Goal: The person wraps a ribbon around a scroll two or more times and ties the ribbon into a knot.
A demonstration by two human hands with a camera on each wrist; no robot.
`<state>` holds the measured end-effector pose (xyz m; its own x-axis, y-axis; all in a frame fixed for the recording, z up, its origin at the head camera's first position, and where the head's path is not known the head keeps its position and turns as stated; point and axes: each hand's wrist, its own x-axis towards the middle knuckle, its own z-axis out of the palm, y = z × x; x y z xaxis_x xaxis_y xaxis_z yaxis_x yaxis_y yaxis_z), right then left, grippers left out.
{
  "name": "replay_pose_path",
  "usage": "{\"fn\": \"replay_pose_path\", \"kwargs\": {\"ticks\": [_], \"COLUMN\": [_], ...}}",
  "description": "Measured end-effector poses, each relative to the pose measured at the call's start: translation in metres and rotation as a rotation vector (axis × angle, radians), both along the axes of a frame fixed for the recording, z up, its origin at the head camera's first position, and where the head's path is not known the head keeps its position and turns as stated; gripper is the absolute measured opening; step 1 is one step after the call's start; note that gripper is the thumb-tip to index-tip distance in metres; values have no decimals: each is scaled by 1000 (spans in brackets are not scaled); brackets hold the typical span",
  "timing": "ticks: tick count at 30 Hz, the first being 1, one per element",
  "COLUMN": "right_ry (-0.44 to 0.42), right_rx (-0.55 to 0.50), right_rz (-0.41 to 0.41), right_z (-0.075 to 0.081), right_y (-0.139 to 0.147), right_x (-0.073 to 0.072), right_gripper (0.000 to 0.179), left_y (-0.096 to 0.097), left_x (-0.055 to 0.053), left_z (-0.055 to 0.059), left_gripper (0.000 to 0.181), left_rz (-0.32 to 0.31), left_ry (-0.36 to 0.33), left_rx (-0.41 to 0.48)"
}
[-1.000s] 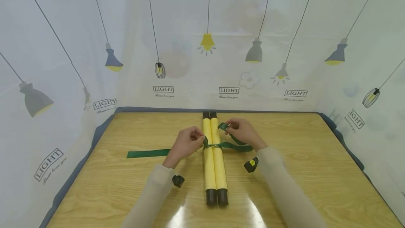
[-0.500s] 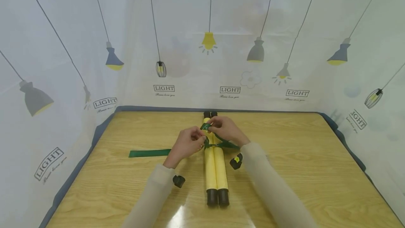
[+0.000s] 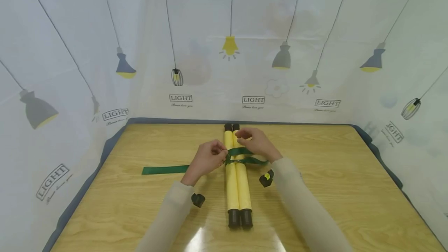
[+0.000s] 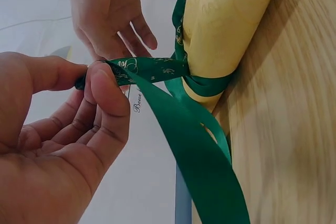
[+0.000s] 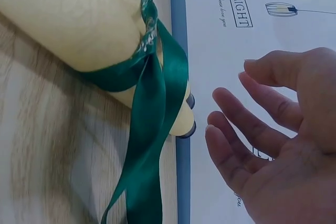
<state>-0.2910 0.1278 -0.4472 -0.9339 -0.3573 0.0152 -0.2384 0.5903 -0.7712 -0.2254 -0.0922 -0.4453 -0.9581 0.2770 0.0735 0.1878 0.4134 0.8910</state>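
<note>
Two pale yellow scrolls (image 3: 232, 189) with dark brown end caps lie side by side on the table, a green ribbon (image 3: 241, 151) around their middle. My left hand (image 3: 206, 158) pinches the ribbon between thumb and forefinger, just left of the scrolls. In the left wrist view the patterned ribbon (image 4: 157, 69) runs taut from these fingertips to a crossing at the scrolls, and a plain length hangs down from the pinch. My right hand (image 5: 283, 129) holds nothing; its fingers are loosely bent, apart from the ribbon (image 5: 149, 145) that hangs beside the scrolls in the right wrist view.
A flat ribbon tail (image 3: 164, 170) stretches left across the wooden table (image 3: 350, 189). Dark wrist cameras (image 3: 198, 200) sit under both cuffs. A white curtain (image 3: 210, 18) printed with lamps surrounds the table's back and sides.
My right hand carried a ribbon end leftward over the scrolls, toward the left hand, then let go and drew slightly back right. The left hand has stayed in place, pinching.
</note>
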Motion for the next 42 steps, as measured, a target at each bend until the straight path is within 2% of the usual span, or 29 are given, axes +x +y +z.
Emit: {"fn": "replay_pose_path", "kwargs": {"ticks": [6,11,16,19,25,32,38,42], "right_ry": [29,57,47,35,43,67,107,110], "right_rx": [12,17,-21,-26,-38,-24,-16,-33], "right_rz": [33,105,179,174,106,79,85,105], "right_z": [0,3,8,10,8,5,3,2], "right_y": [5,3,-1,-4,-8,-10,-11,-11], "right_x": [6,18,33,39,44,44,40,37], "right_gripper": [30,28,25,26,30,23,15,9], "left_y": [2,5,8,10,16,16,9,0], "left_x": [-3,-6,-8,-9,-8,-9,-18,-26], "left_z": [-1,1,2,1,2,0,-4,-6], "left_gripper": [10,11,10,11,13,21,28,29], "left_rz": [1,-2,-18,-32,-56,-80,-116,-104], "left_ry": [-8,-15,-11,-13,-22,-45,-48,-20], "left_rx": [-7,-25,-27,-18,5,37,46,-21]}}
